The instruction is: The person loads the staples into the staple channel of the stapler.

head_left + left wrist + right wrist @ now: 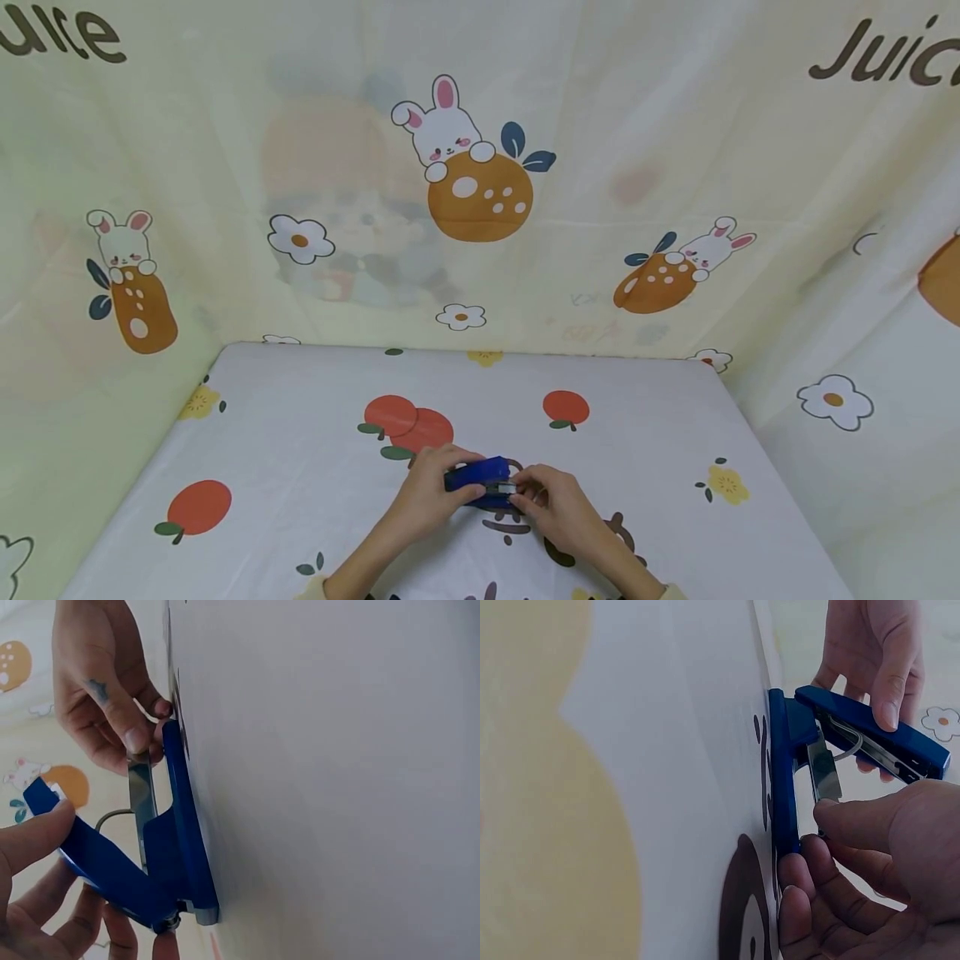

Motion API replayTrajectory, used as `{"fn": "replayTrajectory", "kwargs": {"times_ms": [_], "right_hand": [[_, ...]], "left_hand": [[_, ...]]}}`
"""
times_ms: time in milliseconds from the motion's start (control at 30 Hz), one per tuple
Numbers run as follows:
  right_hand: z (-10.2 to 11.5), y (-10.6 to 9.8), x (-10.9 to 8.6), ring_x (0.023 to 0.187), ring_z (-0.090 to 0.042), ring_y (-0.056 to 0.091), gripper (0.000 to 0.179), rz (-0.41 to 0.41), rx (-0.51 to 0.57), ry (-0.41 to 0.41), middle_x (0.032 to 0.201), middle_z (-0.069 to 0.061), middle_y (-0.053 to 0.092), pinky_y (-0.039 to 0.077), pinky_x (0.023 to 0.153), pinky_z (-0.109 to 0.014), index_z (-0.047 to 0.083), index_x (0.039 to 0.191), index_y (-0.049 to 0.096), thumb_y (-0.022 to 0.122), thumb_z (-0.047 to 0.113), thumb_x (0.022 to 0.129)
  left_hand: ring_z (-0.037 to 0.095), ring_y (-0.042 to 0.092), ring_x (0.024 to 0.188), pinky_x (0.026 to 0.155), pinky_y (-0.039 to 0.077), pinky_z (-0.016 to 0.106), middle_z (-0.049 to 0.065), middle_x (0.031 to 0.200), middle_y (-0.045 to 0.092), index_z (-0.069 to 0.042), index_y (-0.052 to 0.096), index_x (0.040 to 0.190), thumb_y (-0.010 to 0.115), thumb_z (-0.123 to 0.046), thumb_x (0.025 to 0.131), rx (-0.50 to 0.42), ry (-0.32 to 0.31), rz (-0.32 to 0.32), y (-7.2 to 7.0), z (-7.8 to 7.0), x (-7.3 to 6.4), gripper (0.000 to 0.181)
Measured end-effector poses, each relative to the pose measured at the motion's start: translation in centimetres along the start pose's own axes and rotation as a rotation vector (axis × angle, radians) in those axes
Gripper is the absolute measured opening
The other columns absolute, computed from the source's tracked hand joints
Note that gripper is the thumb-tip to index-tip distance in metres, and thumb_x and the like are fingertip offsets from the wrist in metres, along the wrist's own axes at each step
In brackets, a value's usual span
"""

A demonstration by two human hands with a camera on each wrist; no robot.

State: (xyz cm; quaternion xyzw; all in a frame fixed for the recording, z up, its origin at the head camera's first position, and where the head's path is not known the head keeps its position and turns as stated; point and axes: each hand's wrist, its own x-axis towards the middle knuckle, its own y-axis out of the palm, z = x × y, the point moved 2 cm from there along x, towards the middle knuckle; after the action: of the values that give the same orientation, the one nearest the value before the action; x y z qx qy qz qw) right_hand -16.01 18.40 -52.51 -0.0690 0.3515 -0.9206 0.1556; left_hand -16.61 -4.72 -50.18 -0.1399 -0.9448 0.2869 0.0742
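Observation:
A blue stapler (477,472) rests on the cloth-covered table with its top swung up from the base. My left hand (426,493) grips the raised blue top (112,874), thumb on one side and fingers on the other. My right hand (561,507) is at the stapler's front end, where thumb and fingers pinch the tip of the metal staple magazine (825,772). Some of its fingertips are right at the front of the blue base (782,787). A curved metal piece (850,747) spans between magazine and top. Whether staples lie inside the magazine I cannot tell.
The white tablecloth (300,500) carries printed red fruit and yellow flowers. Behind the table hangs a pale curtain (570,275) with rabbit prints, and similar fabric encloses the left and right sides.

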Motion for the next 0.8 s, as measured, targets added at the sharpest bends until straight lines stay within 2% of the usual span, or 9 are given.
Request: {"fn": "replayTrajectory", "kwargs": {"times_ms": [233, 500, 800], "right_hand": [[0.12, -0.08, 0.05, 0.080, -0.004, 0.057, 0.015, 0.005, 0.002, 0.001, 0.091, 0.004, 0.069, 0.052, 0.070, -0.018, 0.010, 0.111, 0.073, 0.077, 0.016, 0.098], [0.06, -0.07, 0.13, 0.080, -0.003, 0.058, 0.014, -0.006, -0.005, -0.006, 0.092, 0.004, 0.070, 0.053, 0.070, -0.018, 0.010, 0.110, 0.073, 0.077, 0.015, 0.097], [0.02, -0.07, 0.05, 0.079, -0.002, 0.058, 0.013, -0.014, 0.008, -0.020, 0.091, 0.004, 0.071, 0.053, 0.070, -0.018, 0.010, 0.109, 0.074, 0.077, 0.014, 0.097]], "left_hand": [[0.021, 0.053, 0.113, 0.091, 0.049, 0.040, 0.002, 0.121, 0.076, -0.022, 0.079, 0.121, 0.084, -0.023, 0.092, 0.016, 0.005, -0.004, 0.14, -0.38, -0.05, 0.030], [0.023, 0.054, 0.115, 0.094, 0.051, 0.048, 0.005, 0.122, 0.076, -0.020, 0.079, 0.121, 0.084, -0.024, 0.091, 0.034, 0.014, 0.000, 0.22, -0.82, -0.02, 0.031], [0.022, 0.054, 0.112, 0.092, 0.050, 0.044, 0.006, 0.120, 0.075, -0.018, 0.079, 0.120, 0.085, -0.022, 0.091, 0.088, 0.016, -0.010, 0.69, -0.96, 0.00, 0.030]]}}
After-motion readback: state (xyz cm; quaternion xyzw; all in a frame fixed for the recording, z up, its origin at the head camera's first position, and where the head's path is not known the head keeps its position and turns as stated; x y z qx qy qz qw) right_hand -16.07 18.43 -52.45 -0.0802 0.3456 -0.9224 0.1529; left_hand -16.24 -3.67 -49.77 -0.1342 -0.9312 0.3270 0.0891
